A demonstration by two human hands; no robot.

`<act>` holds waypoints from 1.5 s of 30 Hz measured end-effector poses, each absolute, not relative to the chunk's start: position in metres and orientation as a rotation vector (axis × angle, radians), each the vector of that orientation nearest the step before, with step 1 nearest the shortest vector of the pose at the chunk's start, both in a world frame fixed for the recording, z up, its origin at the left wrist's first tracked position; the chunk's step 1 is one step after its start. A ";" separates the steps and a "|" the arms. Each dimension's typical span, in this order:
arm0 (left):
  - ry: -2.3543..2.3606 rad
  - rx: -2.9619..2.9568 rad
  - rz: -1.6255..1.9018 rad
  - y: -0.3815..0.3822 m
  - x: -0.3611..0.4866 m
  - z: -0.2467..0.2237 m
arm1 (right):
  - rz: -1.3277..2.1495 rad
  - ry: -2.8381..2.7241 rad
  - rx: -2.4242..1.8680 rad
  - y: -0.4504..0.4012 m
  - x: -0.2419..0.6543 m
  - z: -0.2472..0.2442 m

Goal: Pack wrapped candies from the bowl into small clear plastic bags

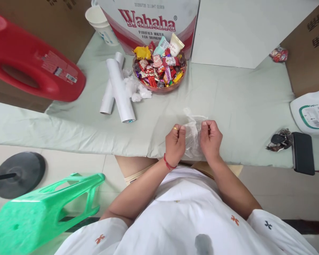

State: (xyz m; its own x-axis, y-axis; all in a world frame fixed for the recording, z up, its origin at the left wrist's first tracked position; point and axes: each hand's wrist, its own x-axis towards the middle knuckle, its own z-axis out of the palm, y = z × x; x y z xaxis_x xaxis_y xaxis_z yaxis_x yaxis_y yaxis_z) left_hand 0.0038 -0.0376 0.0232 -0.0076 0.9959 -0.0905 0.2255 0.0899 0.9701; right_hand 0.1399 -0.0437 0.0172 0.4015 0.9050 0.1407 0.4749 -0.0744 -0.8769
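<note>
A clear, crumpled plastic bag (192, 136) is stretched between my two hands, just above the front edge of the cloth-covered table. My left hand (175, 143), with a ring and a red wrist string, pinches one side of it. On the other side my right hand (210, 140) grips it with curled fingers. Beyond the hands stands a round bowl (164, 88) heaped with wrapped candies (159, 67). Left of the bowl lie two white paper rolls (121, 92), one across the other, beside some crumpled clear plastic (138, 88).
A Wahaha carton (154, 21) and a white panel (228, 32) stand behind. Paper cups (101, 23) and a red jug (37, 63) are at left. Keys (279, 140), a phone (303, 153) and a white bottle (313, 111) lie right. A green stool (29, 216) stands below left.
</note>
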 end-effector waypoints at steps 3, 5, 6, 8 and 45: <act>1.467 1.242 1.018 -0.032 -0.009 0.018 | 0.658 -1.174 -1.681 -0.041 0.149 0.013; 1.512 1.219 1.035 -0.027 -0.020 0.018 | 0.777 -1.086 -1.658 -0.037 0.158 0.010; 1.527 1.208 1.054 -0.024 -0.025 0.018 | 0.823 -1.013 -1.645 -0.035 0.163 0.009; 1.542 1.183 1.111 -0.020 -0.034 0.018 | 0.874 -0.864 -1.609 -0.030 0.172 0.009; 1.643 1.171 1.194 -0.035 -0.050 0.018 | 0.839 -1.206 -1.603 -0.026 0.131 0.016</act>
